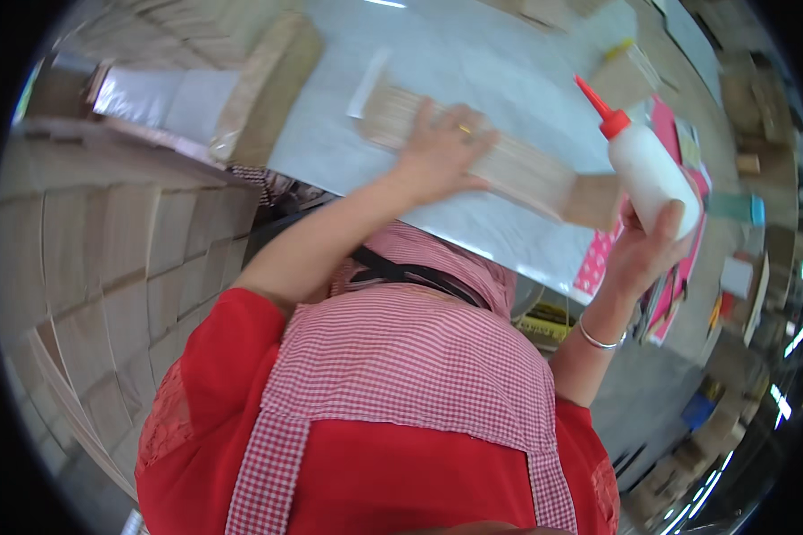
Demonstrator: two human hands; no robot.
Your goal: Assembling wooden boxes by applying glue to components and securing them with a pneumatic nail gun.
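Note:
My left hand (446, 150) lies across a long row of pale wooden strips (531, 178) on the grey-white worktop (339, 156). Its fingers are spread over the top and the thumb points along the near side. A wooden block (593, 201) sits against the right end of the row. In my right hand (649, 252) is a white squeeze bottle (649, 169) with a red pointed nozzle, held by its base with the tip pointing up and to the left. At the row's left end lies a thin white strip (370, 85).
Stacked wooden blocks (125, 241) fill the left side, and a long wooden piece (272, 89) lies at the table's left edge. Back right stands another wooden block (629, 76). Pink sheets (593, 267) and a teal container (736, 208) are on the right.

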